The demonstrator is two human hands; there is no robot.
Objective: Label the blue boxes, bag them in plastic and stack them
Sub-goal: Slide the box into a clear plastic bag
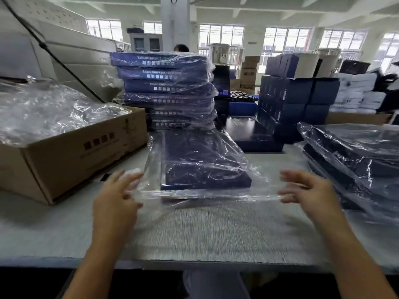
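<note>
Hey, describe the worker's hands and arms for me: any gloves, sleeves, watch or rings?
Both the left hand and right hand are bare, no gloves. The left forearm and right forearm are uncovered down to the picture's bottom edge, so no sleeve shows. No watch, bracelet or ring is visible, though blur on the fingers could hide a thin band.

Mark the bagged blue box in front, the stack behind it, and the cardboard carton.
bagged blue box (205,166), head view, top face under plastic.
stack of bagged boxes (168,86), head view, side of a middle box.
cardboard carton (86,152), head view, printed side wall.
</note>
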